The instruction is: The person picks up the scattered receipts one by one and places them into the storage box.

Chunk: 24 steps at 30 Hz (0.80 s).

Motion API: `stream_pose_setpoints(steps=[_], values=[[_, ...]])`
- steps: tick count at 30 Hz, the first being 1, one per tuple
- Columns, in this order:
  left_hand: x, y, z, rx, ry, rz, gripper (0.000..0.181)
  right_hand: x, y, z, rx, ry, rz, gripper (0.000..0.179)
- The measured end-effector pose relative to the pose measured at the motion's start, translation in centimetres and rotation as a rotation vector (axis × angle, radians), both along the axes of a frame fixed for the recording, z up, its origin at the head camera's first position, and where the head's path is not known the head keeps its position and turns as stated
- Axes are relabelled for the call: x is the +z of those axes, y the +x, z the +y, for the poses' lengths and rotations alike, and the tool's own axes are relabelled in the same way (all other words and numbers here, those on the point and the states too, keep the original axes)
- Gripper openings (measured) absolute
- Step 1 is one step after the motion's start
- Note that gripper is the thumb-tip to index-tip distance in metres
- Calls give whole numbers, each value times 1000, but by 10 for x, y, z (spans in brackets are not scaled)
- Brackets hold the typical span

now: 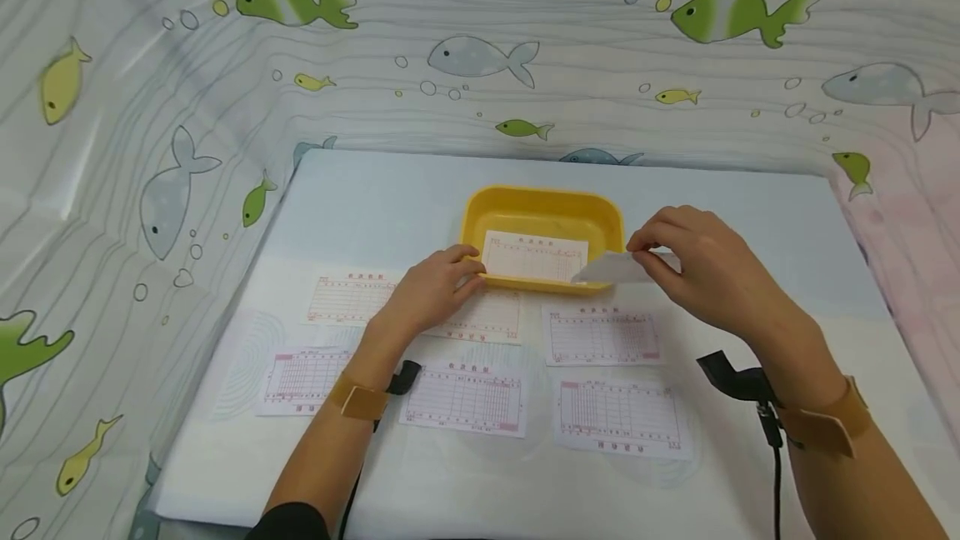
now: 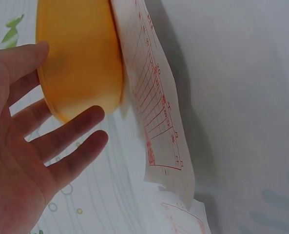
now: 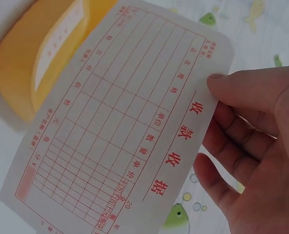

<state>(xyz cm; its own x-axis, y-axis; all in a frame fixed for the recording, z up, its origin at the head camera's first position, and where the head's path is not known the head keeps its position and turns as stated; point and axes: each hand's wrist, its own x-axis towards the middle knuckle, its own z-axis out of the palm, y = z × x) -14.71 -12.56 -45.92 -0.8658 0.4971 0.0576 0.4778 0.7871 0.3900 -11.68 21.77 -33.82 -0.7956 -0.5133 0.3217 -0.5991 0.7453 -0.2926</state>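
Note:
My right hand [image 1: 701, 269] pinches a printed receipt slip [image 3: 117, 105] between thumb and fingers, raised over the right front corner of a yellow tray [image 1: 543, 205]. Its red grid and heading face the right wrist camera. One receipt slip [image 1: 534, 255] lies inside the tray, leaning toward the front wall. At the tray's left front corner, my left hand [image 1: 438, 286] holds the rim, thumb on the near side and two fingers passing behind it. Its other two fingers [image 2: 81, 153] stretch out straight.
Several more receipt slips lie on the white table [image 1: 720, 507]: one slip [image 1: 603, 336] before the tray, another slip [image 1: 624, 417] nearer me, others under and around my left forearm. A fish-patterned curtain [image 1: 375, 73] hangs behind and at the sides.

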Motion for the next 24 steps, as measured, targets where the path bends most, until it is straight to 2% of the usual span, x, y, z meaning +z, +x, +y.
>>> stream_pose_setpoints(steps=[9, 16, 24], values=[[0, 1, -2, 2, 4, 18, 26, 0, -11, -19, 64, -35, 18, 13], [1, 0, -1, 23, -10, -11, 27, -1, -19, -31, 87, -29, 12, 11], [0, 0, 0, 21, -1, -19, 27, -2, -24, -38, 78, -28, -6, 8]])
